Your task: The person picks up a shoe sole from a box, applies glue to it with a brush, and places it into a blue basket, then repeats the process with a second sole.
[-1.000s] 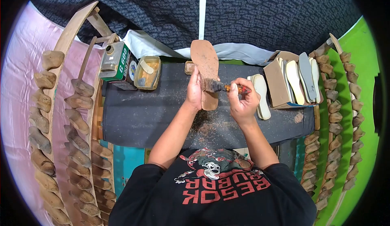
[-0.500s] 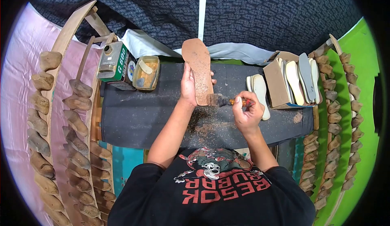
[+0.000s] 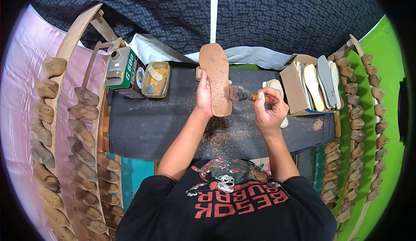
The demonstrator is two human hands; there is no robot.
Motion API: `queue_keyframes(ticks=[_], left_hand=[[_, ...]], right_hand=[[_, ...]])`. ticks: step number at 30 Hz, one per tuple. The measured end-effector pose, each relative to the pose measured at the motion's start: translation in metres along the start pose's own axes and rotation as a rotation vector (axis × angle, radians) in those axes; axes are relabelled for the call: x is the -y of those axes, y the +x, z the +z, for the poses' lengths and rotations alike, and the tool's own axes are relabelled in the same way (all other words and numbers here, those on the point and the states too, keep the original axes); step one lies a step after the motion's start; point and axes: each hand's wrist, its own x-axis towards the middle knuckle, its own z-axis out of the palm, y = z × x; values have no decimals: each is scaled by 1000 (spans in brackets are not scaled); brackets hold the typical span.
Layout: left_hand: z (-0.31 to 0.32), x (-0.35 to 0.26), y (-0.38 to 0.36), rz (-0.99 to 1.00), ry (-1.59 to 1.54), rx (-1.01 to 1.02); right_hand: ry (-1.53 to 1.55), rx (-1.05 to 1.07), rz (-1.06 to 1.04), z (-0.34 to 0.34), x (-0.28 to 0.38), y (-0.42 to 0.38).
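My left hand (image 3: 204, 96) holds a brown sole (image 3: 215, 65) upright above the dark table, its thumb along the left edge and its other fingers hidden behind. Crumbs speckle the sole's face. In my right hand (image 3: 269, 111) is a brush (image 3: 240, 93) with an orange and red handle, the fingers wrapped round it. The dark bristles reach the sole's right edge at its lower half. Brown shavings (image 3: 219, 138) lie on the table below the sole. Partly behind my right hand are pale insoles (image 3: 272, 85).
A green and silver can (image 3: 122, 70) and a tub (image 3: 157, 79) with glue-like residue stand at the back left. At the right, a cardboard box (image 3: 294, 89) holds several insoles. Racks of wooden lasts (image 3: 82, 128) flank both sides. Behind the sole is a small object (image 3: 199, 73).
The sole has shifted slightly right and stands straighter. My right hand and the brush have moved up and right, from the sole's lower end to higher along its right edge.
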Motion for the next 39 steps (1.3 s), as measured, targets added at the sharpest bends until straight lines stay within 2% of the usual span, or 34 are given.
queue_keyframes(ticks=[2,3,5,6,8,12,14,15,17,18,20,23,27,29,33,35,39], left_hand=[[21,4,-1,51,-153,-183],[18,4,-2,53,-152,-184],[4,2,-2,32,-3,-41],[0,0,-2,39,-4,-42],[-9,-4,-1,-5,-37,144],[-7,-3,-6,-25,61,139],[2,6,-6,6,-43,-3],[12,7,-6,1,-40,-2],[30,6,-7,40,-129,-215],[23,6,-6,44,-128,-212],[-2,4,-5,10,39,12],[6,-2,-10,17,82,-30],[1,0,-8,-54,96,45],[13,8,-6,25,14,-71],[13,3,-5,11,14,-84],[2,-3,-7,-80,67,63],[12,-4,-6,0,36,-38]], right_hand=[[33,-25,-11,2,3,6],[35,-25,-11,0,3,5],[20,13,18,-3,4,1],[23,18,15,-5,7,-3],[-49,80,-17,-8,12,-7],[-56,38,-10,-4,6,-2],[-49,-3,-27,1,2,7],[-37,-36,-53,3,0,10],[-56,-27,-61,1,3,12],[-58,8,-54,-1,5,10],[-58,50,-51,-4,9,2],[-61,149,-47,-6,12,-7],[-83,75,-45,0,9,2],[-61,3,-78,3,6,10],[-58,54,-81,1,11,7],[-56,101,-84,0,13,-4],[-32,108,-17,4,16,-10]])
